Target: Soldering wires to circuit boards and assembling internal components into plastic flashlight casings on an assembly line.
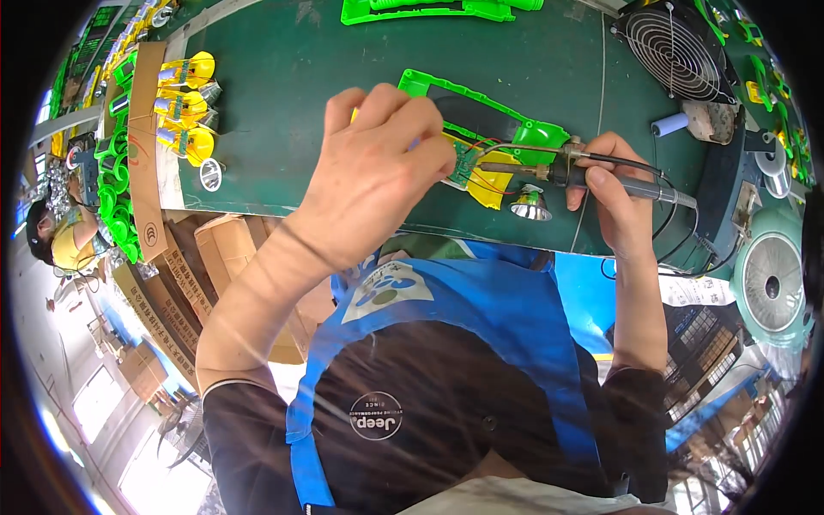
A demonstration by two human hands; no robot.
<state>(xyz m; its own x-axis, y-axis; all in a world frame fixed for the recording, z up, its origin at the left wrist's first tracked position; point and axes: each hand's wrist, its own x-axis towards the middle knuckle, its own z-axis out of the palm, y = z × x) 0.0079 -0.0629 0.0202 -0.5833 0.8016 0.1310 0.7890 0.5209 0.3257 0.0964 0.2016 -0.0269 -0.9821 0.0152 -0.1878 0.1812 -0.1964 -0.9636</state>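
My right hand (614,193) grips a soldering iron (652,190) with a thin metal feed tube fixed alongside it. Its tip points left and meets, or nearly meets, a small green circuit board (463,166) with thin red wires. Next to the board is a yellow lamp part (491,190), with a shiny reflector cup (531,205) just to its right. My left hand (378,167) is closed at the board's left side, fingertips pinched together; what they hold is mostly hidden. Behind both hands lies a bright green plastic housing half (515,120).
Several yellow lamp assemblies (189,107) line the bench's left side by a cardboard strip (148,154). A black fan (674,47) stands at the back right, a blue-grey cylinder (669,125) nearby. More green housings (438,10) lie at the far edge. Another person (69,236) works at far left.
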